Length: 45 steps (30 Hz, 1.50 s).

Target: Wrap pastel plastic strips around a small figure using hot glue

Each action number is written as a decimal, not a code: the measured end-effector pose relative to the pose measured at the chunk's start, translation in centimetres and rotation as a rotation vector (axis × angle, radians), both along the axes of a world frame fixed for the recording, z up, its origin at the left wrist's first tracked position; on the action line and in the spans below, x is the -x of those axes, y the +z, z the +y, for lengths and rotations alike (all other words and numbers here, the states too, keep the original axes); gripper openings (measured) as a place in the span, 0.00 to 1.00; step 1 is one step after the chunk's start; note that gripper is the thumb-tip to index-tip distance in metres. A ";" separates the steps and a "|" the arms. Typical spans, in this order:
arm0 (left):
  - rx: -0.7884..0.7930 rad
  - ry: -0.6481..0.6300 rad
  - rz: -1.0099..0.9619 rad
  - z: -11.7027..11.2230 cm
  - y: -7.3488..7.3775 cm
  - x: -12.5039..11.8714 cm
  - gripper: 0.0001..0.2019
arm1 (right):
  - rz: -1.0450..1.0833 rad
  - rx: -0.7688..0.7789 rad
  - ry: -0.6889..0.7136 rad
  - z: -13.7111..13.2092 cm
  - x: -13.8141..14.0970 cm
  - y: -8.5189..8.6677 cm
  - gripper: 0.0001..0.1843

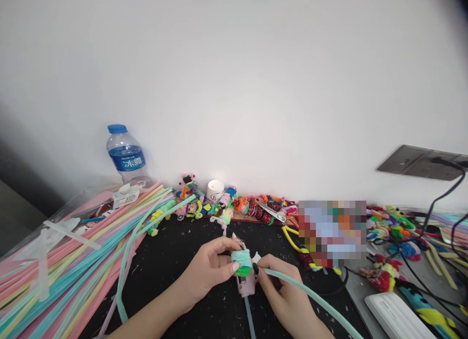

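My left hand [210,261] is closed on a small coil of fuzzy pipe cleaner [241,257], mint green on top and brighter green below. My right hand [285,292] pinches a long mint pipe cleaner [310,294] close to the coil; its free length curves down to the lower right. A small black piece [256,269] shows at the right fingertips, too small to name. Under the coil lies what looks like a small pale pink glue gun [247,286], partly hidden by the hands, with a translucent stick [249,315] pointing towards me.
Many loose pipe cleaners [98,251] spread at the left, beneath a blue-capped bottle [126,156]. Along the wall lie colourful pipe-cleaner figures [197,205], a paper cup [215,190] and scissors [272,212]. At the right are a white box-shaped device [397,315], black cables [420,273] and a wall socket [417,162].
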State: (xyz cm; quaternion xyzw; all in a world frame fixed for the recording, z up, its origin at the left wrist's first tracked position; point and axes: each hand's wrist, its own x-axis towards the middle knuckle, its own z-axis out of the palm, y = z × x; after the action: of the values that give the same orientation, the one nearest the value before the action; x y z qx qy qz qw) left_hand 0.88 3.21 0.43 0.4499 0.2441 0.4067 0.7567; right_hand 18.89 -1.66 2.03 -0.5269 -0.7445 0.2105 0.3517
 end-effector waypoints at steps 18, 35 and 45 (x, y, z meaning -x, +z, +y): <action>-0.132 0.038 0.106 -0.3 -0.2 0.1 0.09 | 0.095 -0.010 -0.072 -0.1 -0.3 -0.3 0.09; -0.421 0.040 0.215 -0.7 0.0 0.2 0.17 | 0.115 0.010 -0.085 0.2 -0.5 -1.2 0.09; -0.538 0.060 0.273 -0.8 0.6 0.4 0.21 | 0.057 -0.138 -0.013 -0.2 -0.7 -0.9 0.07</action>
State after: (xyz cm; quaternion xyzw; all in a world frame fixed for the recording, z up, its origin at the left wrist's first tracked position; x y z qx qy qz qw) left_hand 0.43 2.41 0.99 0.6775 0.2400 0.4146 0.5581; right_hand 19.55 -1.86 1.12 -0.4999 -0.7435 0.1715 0.4097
